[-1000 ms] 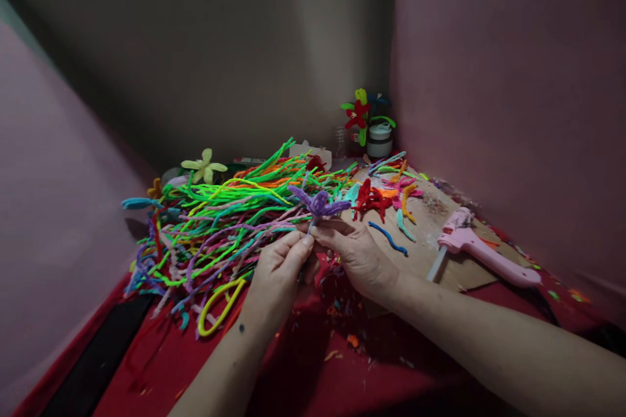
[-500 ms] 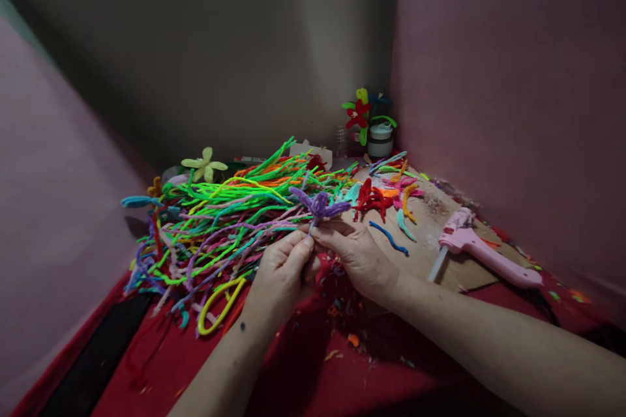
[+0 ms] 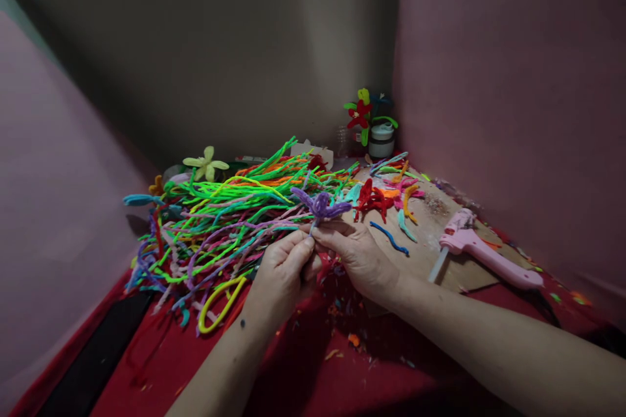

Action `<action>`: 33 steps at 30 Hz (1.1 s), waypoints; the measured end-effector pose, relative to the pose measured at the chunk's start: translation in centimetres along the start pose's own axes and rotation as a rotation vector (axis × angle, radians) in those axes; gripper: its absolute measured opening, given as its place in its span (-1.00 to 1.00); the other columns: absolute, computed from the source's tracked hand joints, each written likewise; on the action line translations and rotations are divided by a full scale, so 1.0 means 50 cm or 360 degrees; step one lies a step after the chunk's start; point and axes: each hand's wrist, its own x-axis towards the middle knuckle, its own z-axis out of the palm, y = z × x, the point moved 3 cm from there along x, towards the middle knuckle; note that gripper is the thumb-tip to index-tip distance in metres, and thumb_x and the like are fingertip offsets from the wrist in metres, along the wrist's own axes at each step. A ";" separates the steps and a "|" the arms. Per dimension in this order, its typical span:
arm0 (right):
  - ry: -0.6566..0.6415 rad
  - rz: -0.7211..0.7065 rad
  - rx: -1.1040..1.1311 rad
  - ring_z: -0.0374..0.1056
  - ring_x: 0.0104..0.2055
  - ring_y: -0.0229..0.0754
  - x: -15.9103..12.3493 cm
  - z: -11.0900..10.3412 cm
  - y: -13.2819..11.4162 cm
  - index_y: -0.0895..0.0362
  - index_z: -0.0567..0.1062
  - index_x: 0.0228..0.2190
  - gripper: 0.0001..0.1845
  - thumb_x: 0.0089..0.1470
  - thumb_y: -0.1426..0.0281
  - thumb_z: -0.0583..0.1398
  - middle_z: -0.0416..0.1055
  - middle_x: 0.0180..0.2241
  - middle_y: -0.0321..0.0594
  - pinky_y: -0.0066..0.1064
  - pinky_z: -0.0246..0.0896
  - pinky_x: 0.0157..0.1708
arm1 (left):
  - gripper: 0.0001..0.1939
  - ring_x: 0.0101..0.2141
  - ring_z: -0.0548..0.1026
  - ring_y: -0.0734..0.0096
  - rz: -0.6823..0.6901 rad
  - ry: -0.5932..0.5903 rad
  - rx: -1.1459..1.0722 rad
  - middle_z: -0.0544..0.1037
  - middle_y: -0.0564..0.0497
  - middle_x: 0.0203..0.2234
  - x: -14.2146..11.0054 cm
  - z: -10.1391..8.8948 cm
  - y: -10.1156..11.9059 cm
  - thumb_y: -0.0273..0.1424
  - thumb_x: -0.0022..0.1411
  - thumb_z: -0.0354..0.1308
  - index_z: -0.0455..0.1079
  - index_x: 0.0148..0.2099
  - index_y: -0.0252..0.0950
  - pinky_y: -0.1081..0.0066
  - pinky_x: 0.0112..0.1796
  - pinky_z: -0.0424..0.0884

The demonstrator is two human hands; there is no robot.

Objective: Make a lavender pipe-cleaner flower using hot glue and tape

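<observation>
A purple pipe-cleaner flower (image 3: 321, 204) stands upright between my two hands, its looped petals spreading outward above my fingers. Thumb and fingers of my left hand (image 3: 287, 264) pinch its pale stem from the left. My right hand (image 3: 360, 257) closes on the same stem from the right, its fingertips against those of the left. The lower end of the stem is hidden by my fingers. Just behind the flower lies a large heap of pipe cleaners (image 3: 229, 208) in green, purple, pink and other colours. A short blue pipe-cleaner piece (image 3: 389, 238) rests beside my right hand.
A pink glue gun (image 3: 476, 249) lies on a cardboard sheet (image 3: 425, 267) at the right. Red pipe-cleaner petals (image 3: 373, 201) sit beyond my right hand. A pale yellow flower (image 3: 207, 164) and a lidded jar (image 3: 381, 141) by finished flowers are at the back. Scraps litter the red cloth (image 3: 313, 352).
Both hands keep their hold on the purple flower's stem with almost no movement. The whole view has shifted very slightly.
</observation>
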 end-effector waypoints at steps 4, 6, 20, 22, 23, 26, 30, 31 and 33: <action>0.0007 -0.0017 -0.0001 0.29 -0.39 -0.30 0.001 -0.002 0.004 0.13 0.57 -0.50 -0.90 -0.09 0.36 0.26 0.43 -0.52 -0.34 -0.36 0.19 -0.17 | -0.78 -0.75 0.03 0.71 -0.0006 -0.0025 -0.0001 0.16 0.19 -0.74 0.000 0.002 0.004 -0.32 0.17 0.00 0.18 -0.48 -0.31 0.60 -0.71 -0.08; 0.0006 -0.0031 0.0021 0.31 -0.38 -0.29 0.002 -0.003 0.006 0.11 0.58 -0.46 -0.89 -0.10 0.36 0.26 0.45 -0.49 -0.33 -0.36 0.20 -0.17 | -0.81 -0.74 0.03 0.70 -0.0002 -0.0042 0.0001 0.16 0.19 -0.73 -0.001 0.003 0.004 -0.34 0.17 -0.01 0.21 -0.46 -0.31 0.60 -0.70 -0.07; 0.0137 0.0243 0.0035 0.24 -0.44 -0.29 0.007 -0.024 0.028 0.12 0.60 -0.38 -0.77 -0.14 0.31 0.24 0.43 -0.51 -0.29 -0.44 0.10 -0.43 | -0.70 -0.53 0.38 0.48 0.0251 0.0342 0.1191 0.44 0.07 -0.56 -0.055 -0.102 0.069 -0.16 0.14 0.06 0.41 -0.28 -0.30 0.52 -0.48 0.30; 0.0142 0.0325 0.0009 0.16 -0.49 -0.32 0.007 -0.029 0.033 0.13 0.60 -0.36 -0.73 -0.13 0.28 0.22 0.41 -0.52 -0.28 -0.47 -0.02 -0.53 | -0.67 -0.51 0.40 0.44 0.0080 0.0436 0.1263 0.46 0.05 -0.50 -0.092 -0.154 0.052 -0.14 0.12 0.05 0.39 -0.24 -0.29 0.49 -0.46 0.32; 0.0131 0.0347 0.0009 0.13 -0.51 -0.33 0.007 -0.031 0.036 0.14 0.60 -0.35 -0.72 -0.13 0.27 0.22 0.39 -0.52 -0.28 -0.47 -0.07 -0.56 | -0.67 -0.47 0.41 0.41 0.0026 0.0462 0.1350 0.48 0.03 -0.47 -0.109 -0.178 0.039 -0.14 0.11 0.05 0.38 -0.22 -0.29 0.47 -0.45 0.33; 0.0065 0.0388 0.0045 0.05 -0.55 -0.35 0.005 -0.030 0.041 0.17 0.60 -0.36 -0.71 -0.15 0.28 0.22 0.32 -0.56 -0.29 -0.47 -0.17 -0.60 | -0.74 -0.32 0.45 0.30 -0.0077 0.0461 0.1785 0.50 -0.03 -0.34 -0.139 -0.227 -0.007 -0.23 0.14 0.00 0.34 -0.19 -0.28 0.37 -0.26 0.35; 0.0009 0.0408 0.0079 -0.07 -0.61 -0.38 0.005 -0.030 0.047 0.23 0.58 -0.39 -0.71 -0.16 0.30 0.21 0.16 -0.67 -0.37 -0.45 -0.24 -0.62 | -0.80 -0.23 0.42 0.22 -0.0060 0.0316 0.2327 0.46 -0.15 -0.25 -0.131 -0.226 -0.038 -0.39 0.16 -0.09 0.26 -0.19 -0.31 0.29 -0.19 0.30; 0.0003 0.0408 0.0078 -0.08 -0.62 -0.38 0.006 -0.030 0.048 0.24 0.58 -0.39 -0.70 -0.17 0.30 0.21 0.13 -0.68 -0.38 -0.45 -0.24 -0.62 | -0.80 -0.24 0.42 0.22 -0.0094 0.0268 0.2404 0.46 -0.16 -0.25 -0.125 -0.220 -0.038 -0.43 0.15 -0.11 0.24 -0.18 -0.31 0.30 -0.22 0.30; -0.0006 0.0410 0.0061 -0.08 -0.63 -0.39 0.009 -0.033 0.052 0.25 0.57 -0.39 -0.69 -0.17 0.29 0.21 0.13 -0.69 -0.38 -0.45 -0.25 -0.62 | -0.79 -0.29 0.44 0.23 -0.0204 0.0199 0.2516 0.47 -0.16 -0.29 -0.114 -0.210 -0.031 -0.51 0.10 -0.12 0.21 -0.18 -0.31 0.33 -0.28 0.28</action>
